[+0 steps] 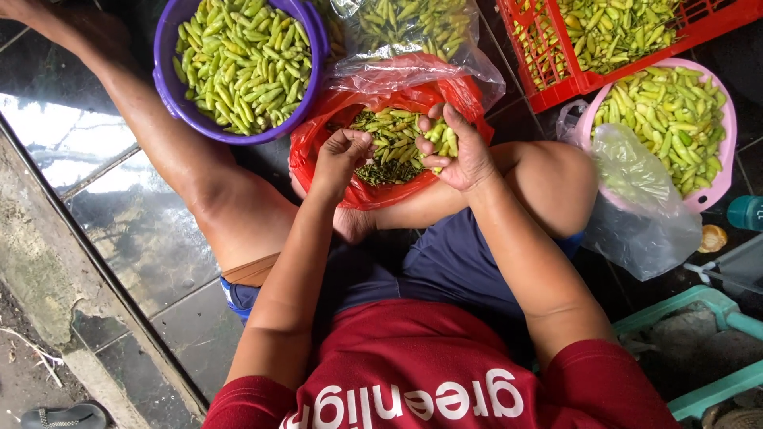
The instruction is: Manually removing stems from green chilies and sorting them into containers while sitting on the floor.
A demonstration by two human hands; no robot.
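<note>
Sorting green chillies over a red bag, held between the knees.
Beside the purple bowl, a chilli is pinched in the left hand above the red bag; a bunch of chillies is cupped in the right hand. Stem-plucking seems underway; a steady pinch is needed next.

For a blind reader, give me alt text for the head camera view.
Seated person's right hand cups green chillies over a red plastic bag; the left hand pinches something beside it. A purple basin, pink basin and red crate hold more.
</note>
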